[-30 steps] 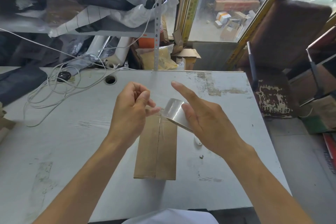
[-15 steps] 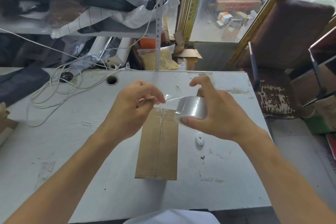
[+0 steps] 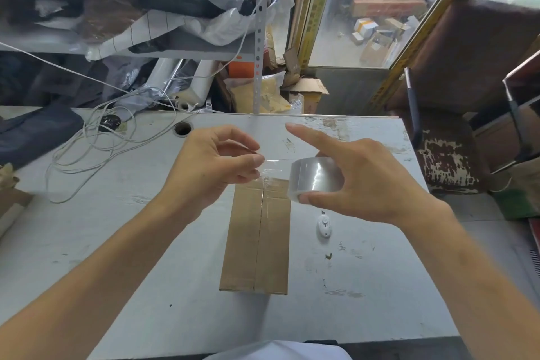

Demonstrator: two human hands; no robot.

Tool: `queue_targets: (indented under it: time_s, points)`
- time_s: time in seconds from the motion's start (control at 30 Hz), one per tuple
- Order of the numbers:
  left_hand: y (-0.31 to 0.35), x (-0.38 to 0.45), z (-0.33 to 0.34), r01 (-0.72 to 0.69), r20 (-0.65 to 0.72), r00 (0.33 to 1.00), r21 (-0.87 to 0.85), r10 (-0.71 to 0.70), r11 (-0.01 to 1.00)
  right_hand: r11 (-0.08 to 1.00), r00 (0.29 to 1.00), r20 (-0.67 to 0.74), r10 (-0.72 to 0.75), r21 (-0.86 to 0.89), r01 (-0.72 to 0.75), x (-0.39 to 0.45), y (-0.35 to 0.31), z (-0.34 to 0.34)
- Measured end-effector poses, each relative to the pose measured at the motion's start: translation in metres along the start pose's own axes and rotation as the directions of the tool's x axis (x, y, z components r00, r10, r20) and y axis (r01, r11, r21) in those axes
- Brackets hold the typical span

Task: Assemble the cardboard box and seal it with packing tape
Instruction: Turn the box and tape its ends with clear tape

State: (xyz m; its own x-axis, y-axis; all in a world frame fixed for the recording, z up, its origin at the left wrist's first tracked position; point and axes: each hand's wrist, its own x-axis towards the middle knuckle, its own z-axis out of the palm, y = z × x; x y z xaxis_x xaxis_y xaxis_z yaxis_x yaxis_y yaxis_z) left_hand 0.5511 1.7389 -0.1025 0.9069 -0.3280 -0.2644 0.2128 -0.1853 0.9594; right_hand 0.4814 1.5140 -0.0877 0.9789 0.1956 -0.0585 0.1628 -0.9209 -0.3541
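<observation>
The cardboard box (image 3: 257, 237) is folded shut and lies flat on the table (image 3: 117, 257), its centre seam apparently not yet taped along its length; sealing is judged barely begun. Above the box's far end, the free end of the clear tape is pinched by the left hand (image 3: 210, 166). Just right of it, the tape roll (image 3: 315, 178) is gripped by the right hand (image 3: 365, 178), forefinger extended.
</observation>
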Motion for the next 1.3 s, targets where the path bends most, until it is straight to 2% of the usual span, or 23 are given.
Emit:
queue_targets:
  time_s: [0.17, 0.33, 0.53, 0.7, 0.8, 0.87, 0.97, 1.1, 1.3]
  points:
    - [-0.009, 0.007, -0.001, 0.181, 0.028, 0.983, 0.026, -0.182, 0.983, 0.999, 0.999, -0.017, -0.034, -0.033, 0.033, 0.006, 0.001, 0.003]
    - [-0.011, 0.015, -0.006, 0.253, 0.058, 0.966, 0.020, -0.254, 0.967, 0.998, 0.999, 0.036, -0.008, -0.059, 0.010, 0.014, 0.001, 0.002]
    - [-0.019, 0.020, -0.005, 0.206, -0.069, 0.976, -0.046, -0.209, 0.978, 0.996, 0.995, 0.092, 0.044, -0.083, -0.036, 0.026, 0.004, 0.011]
    - [-0.023, 0.022, -0.013, 0.214, -0.062, 0.974, -0.070, -0.218, 0.974, 0.987, 0.989, 0.122, 0.081, -0.148, -0.063, 0.031, 0.008, 0.024]
    - [-0.023, 0.023, -0.029, 0.188, -0.104, 0.975, -0.089, -0.197, 0.978, 0.965, 0.976, 0.144, 0.162, -0.231, -0.126, 0.029, 0.022, 0.025]
    - [-0.023, 0.025, -0.039, 0.190, -0.081, 0.977, -0.071, -0.196, 0.979, 0.954, 0.973, 0.133, 0.190, -0.259, -0.151, 0.026, 0.033, 0.021]
    - [-0.031, 0.028, -0.043, 0.231, -0.024, 0.972, -0.061, -0.232, 0.971, 0.973, 0.976, 0.141, 0.166, -0.184, -0.138, 0.025, 0.037, 0.017]
    - [-0.046, 0.035, -0.041, 0.247, -0.057, 0.966, -0.057, -0.250, 0.967, 0.985, 0.974, 0.165, 0.153, -0.101, -0.138, 0.023, 0.034, 0.026]
    - [-0.068, 0.043, -0.028, 0.270, -0.089, 0.958, -0.025, -0.271, 0.963, 0.955, 0.953, 0.160, 0.258, -0.190, -0.227, 0.026, 0.045, 0.043]
